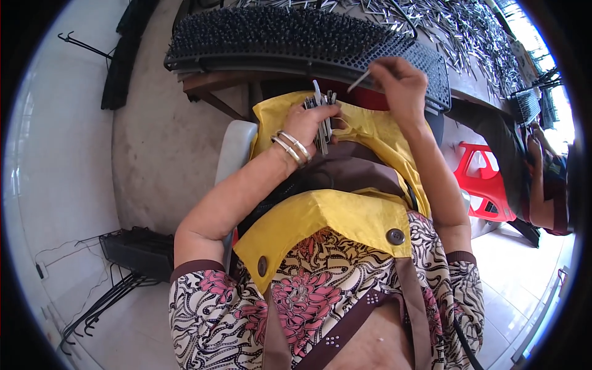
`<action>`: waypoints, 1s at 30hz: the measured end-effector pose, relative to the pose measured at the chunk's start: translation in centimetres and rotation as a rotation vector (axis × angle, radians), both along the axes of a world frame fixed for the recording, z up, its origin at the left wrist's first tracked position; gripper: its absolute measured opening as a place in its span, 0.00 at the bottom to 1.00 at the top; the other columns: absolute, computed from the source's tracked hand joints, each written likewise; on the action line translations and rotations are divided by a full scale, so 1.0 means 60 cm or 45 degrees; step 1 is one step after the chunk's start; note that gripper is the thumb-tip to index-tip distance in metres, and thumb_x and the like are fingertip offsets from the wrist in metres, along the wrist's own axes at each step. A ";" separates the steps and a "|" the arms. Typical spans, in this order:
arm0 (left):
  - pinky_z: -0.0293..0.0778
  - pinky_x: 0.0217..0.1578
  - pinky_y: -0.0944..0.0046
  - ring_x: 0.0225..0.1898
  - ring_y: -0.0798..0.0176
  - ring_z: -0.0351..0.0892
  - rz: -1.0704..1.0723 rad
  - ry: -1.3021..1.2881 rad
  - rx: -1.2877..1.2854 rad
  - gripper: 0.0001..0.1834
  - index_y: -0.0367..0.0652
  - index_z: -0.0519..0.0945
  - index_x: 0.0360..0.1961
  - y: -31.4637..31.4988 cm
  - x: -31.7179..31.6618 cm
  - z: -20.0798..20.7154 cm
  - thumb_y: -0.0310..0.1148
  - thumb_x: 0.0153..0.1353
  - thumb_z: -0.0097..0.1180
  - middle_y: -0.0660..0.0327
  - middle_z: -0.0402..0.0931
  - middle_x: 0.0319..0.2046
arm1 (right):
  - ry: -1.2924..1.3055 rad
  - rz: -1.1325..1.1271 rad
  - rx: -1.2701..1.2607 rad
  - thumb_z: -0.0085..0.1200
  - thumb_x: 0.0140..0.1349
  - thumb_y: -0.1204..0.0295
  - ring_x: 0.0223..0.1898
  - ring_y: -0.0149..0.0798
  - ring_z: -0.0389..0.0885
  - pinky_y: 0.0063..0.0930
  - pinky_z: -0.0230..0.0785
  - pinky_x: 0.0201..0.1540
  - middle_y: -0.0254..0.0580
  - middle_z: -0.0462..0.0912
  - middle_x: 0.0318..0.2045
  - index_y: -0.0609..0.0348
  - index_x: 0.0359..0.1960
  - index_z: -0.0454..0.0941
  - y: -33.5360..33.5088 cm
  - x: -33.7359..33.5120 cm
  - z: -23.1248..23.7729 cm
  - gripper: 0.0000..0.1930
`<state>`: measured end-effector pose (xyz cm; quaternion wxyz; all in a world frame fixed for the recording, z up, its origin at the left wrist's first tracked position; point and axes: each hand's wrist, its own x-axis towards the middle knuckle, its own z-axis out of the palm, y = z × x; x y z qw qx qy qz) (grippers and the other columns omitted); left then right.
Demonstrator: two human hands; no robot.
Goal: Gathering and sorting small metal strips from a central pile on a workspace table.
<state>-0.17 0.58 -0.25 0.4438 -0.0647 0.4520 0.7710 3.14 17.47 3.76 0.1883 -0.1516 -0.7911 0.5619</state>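
Plainly slim, straight, shiny rods [324, 131]

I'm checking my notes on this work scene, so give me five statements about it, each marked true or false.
1. The left hand holds a bundle of thin strips. True.
2. The right hand is empty. False: it pinches one strip.
3. The bangles are on the right wrist. False: the left.
4. The dark tray has bare holes at its right end. True.
5. The plastic stool is green. False: red.
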 end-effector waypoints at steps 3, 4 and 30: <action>0.69 0.18 0.66 0.25 0.66 0.75 0.004 -0.013 -0.009 0.08 0.38 0.74 0.35 -0.002 -0.002 -0.017 0.25 0.51 0.53 0.60 0.73 0.24 | 0.246 -0.216 0.237 0.55 0.51 0.76 0.19 0.21 0.70 0.13 0.63 0.23 0.33 0.77 0.19 0.65 0.29 0.77 0.023 -0.033 0.001 0.05; 0.69 0.18 0.66 0.25 0.66 0.75 -0.017 -0.009 0.020 0.08 0.38 0.74 0.35 -0.002 -0.001 -0.021 0.25 0.51 0.53 0.61 0.73 0.23 | 0.368 -0.212 0.291 0.55 0.52 0.76 0.20 0.21 0.70 0.13 0.63 0.23 0.32 0.77 0.19 0.64 0.30 0.77 0.034 -0.044 -0.012 0.05; 0.69 0.18 0.67 0.25 0.65 0.75 -0.052 0.099 -0.009 0.06 0.39 0.74 0.31 0.000 0.011 0.006 0.26 0.50 0.56 0.61 0.74 0.24 | 0.004 0.153 0.044 0.56 0.49 0.79 0.23 0.22 0.72 0.15 0.66 0.27 0.33 0.78 0.22 0.65 0.31 0.77 -0.039 0.038 -0.030 0.07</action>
